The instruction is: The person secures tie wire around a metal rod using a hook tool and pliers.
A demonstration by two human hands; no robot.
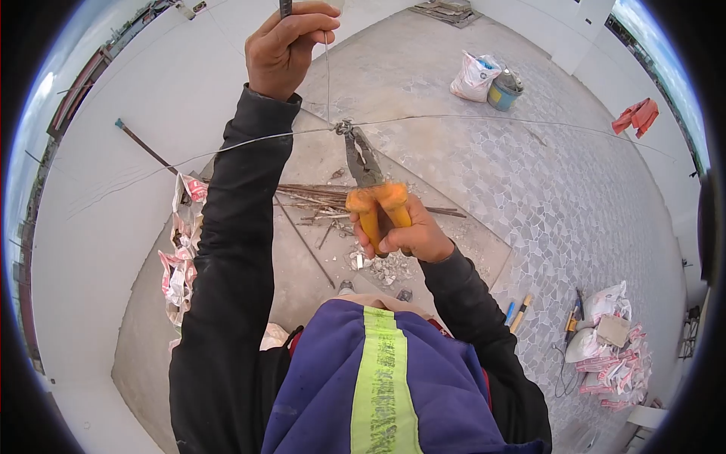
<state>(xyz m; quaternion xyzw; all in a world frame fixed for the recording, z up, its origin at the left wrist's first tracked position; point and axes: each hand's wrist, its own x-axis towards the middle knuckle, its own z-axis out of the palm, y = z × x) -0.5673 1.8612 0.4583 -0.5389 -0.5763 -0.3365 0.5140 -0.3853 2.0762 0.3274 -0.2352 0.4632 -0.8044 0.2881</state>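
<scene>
My right hand [412, 231] is closed around the handles of pliers [368, 163] with orange-yellow grips. Their grey jaws point upward and meet a twisted wire knot [343, 127]. A long thin horizontal wire [454, 117] passes through this knot, stretching to both sides. From the knot, a short wire [327, 83] rises to the fingertips of my left hand [287, 49], which is raised with its fingers curled shut. A dark ridged rod end [285, 7] sticks up at that hand; the rest of it is hidden.
Below lie thin sticks or rods [318, 198] and rubble [389, 268]. A white sack [475, 76] and bucket [504, 91] stand far right; more sacks [616, 348] and tools [520, 314] lie nearer. Sacks [178, 265] line the left wall. A red cloth [637, 117] hangs right.
</scene>
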